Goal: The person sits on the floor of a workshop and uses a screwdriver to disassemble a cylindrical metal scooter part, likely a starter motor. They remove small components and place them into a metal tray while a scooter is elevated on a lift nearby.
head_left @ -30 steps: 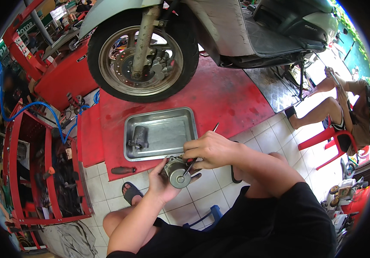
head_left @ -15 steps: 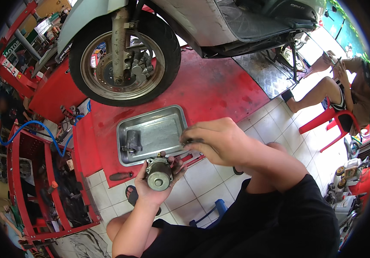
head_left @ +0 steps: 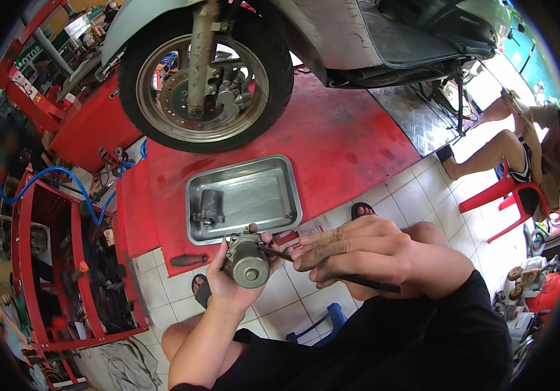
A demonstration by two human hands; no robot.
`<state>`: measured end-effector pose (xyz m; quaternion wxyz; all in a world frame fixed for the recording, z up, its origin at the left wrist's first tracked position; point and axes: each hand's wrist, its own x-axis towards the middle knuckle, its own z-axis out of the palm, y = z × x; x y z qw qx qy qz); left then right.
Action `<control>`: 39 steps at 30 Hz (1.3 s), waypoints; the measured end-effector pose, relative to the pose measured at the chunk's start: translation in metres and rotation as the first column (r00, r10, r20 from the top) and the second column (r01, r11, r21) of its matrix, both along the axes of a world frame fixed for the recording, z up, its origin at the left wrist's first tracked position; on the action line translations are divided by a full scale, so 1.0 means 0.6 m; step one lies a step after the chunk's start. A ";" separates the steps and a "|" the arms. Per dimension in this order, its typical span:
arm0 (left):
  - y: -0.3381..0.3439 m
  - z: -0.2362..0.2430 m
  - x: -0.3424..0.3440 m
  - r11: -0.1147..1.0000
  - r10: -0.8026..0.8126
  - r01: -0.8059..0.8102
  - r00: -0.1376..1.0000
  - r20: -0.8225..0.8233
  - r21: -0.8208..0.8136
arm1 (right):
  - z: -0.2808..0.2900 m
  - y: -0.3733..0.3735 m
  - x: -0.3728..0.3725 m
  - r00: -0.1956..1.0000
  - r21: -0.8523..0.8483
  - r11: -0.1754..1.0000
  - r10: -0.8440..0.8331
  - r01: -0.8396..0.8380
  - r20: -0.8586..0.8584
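Observation:
My left hand is wrapped round a silver-grey cylindrical electric motor, like a starter motor, its round end facing me. My right hand is closed round a slim dark rod-like tool whose exact kind I cannot make out. The tool's thin shaft reaches left to the motor's side; whether it touches is unclear. Just beyond both hands sits a shallow metal tray. It holds a second, dirtier cylindrical motor at its left and a small dark piece by its right wall.
A red platform bears the tray and a scooter's front wheel. A brown-handled tool lies at its near edge. Left stands a red tool rack with a blue hose. A person sits right on a red stool.
My right hand has come from the tray's right rim toward the motor, and the dark tool now shows in it. The small piece in the tray, earlier behind that hand, is visible.

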<state>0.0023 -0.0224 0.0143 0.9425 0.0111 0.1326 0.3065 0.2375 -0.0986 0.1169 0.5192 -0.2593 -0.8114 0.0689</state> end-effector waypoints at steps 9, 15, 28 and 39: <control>-0.007 0.019 0.006 0.998 0.054 -0.050 0.989 -0.136 0.034 | 0.006 -0.004 0.000 0.993 -0.003 1.000 0.028 -0.028 0.115; 0.000 -0.005 -0.005 0.994 0.011 -0.009 1.000 -0.023 0.105 | 0.001 0.000 -0.003 0.989 0.073 0.997 0.004 -0.015 0.148; -0.006 -0.010 0.001 0.995 0.049 -0.041 0.994 -0.100 0.087 | -0.010 0.000 -0.015 0.997 -0.282 0.959 0.035 -0.014 0.068; -0.018 -0.007 0.011 0.999 0.043 -0.044 0.980 -0.193 -0.003 | -0.030 0.011 -0.034 0.976 -0.556 0.816 -0.213 0.158 -0.035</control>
